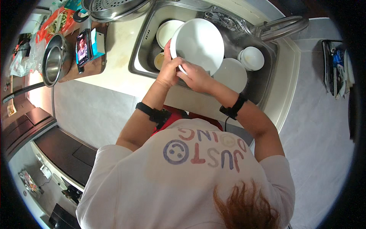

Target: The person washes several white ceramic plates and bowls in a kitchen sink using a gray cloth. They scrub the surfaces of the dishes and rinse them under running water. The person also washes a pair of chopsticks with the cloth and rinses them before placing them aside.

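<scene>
Both of my hands hold a large white bowl (200, 45) tilted over the double-basin steel sink. My left hand (170, 67) grips its rim at the lower left, fingers along the outer side. Close beside it, my right hand (197, 75) is at the bowl's lower edge, its fingers touching the left hand. Behind the bowl, in the left basin, lie a white plate (167, 32) and a small bowl with yellowish residue (159, 61). The right basin has a white plate (233, 75) and a stack of small white bowls (253, 58).
A curved faucet (283, 28) rises at the sink's right corner, near a wire basket (224, 21). Left of the sink are a steamer pot (114, 14), a propped phone (83, 47), steel bowls (53, 64) and a wooden board (98, 64). A bin (333, 67) stands at right.
</scene>
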The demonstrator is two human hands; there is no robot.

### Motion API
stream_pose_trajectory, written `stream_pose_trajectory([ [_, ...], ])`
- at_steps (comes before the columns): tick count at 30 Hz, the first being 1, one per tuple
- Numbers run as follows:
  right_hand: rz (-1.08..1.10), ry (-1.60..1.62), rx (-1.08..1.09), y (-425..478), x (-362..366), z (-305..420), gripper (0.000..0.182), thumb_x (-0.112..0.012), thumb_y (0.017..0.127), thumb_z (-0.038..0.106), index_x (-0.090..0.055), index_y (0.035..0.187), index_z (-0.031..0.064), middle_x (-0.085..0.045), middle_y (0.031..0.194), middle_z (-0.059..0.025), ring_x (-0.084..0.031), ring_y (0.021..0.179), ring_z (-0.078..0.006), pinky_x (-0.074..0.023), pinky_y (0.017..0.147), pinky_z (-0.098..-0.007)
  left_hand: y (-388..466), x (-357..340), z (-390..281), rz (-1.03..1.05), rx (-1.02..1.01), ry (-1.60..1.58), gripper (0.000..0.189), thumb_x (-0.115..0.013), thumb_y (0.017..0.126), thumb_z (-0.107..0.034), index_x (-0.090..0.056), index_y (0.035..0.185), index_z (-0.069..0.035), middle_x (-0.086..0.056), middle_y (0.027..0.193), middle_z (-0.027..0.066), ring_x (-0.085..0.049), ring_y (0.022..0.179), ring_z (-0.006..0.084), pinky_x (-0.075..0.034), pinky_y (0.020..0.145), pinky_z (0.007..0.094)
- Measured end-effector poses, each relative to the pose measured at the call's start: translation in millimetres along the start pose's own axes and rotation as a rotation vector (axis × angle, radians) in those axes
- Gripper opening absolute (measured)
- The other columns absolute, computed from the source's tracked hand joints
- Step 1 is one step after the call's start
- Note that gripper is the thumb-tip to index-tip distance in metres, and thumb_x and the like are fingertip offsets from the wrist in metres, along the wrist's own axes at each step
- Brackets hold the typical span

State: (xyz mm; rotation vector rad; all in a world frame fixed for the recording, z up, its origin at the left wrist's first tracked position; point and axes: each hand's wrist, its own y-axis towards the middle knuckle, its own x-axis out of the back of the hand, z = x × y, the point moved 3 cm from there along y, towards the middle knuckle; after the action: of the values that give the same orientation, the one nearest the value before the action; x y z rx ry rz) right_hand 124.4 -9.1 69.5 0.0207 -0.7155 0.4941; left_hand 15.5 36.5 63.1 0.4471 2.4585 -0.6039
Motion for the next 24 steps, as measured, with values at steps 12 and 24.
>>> stream_pose_trajectory([
  [12,0.149,-0.442,-0.142,-16,15,-21,0.054,-0.055,0.083,0.021,-0.042,0.134,0.009,-0.049,0.13,-0.017,-0.041,0.126,-0.0307,-0.0307,0.104,-0.0466,0,5,2,-0.023,-0.081,0.018,0.088,-0.052,0.064,-0.003,-0.018,0.144,-0.017,-0.038,0.131,0.0106,-0.042,0.115,0.0239,-0.039,0.093,0.0308],
  [24,0.136,-1.107,0.229,-37,50,-90,0.056,-0.059,0.08,0.013,-0.044,0.133,0.0225,-0.046,0.136,-0.0049,-0.038,0.131,-0.0212,-0.0254,0.109,-0.0459,-8,9,18,-0.051,0.059,0.016,0.082,-0.051,0.061,-0.009,-0.026,0.14,-0.013,-0.044,0.123,0.0097,-0.045,0.114,0.0269,-0.039,0.097,0.0366],
])
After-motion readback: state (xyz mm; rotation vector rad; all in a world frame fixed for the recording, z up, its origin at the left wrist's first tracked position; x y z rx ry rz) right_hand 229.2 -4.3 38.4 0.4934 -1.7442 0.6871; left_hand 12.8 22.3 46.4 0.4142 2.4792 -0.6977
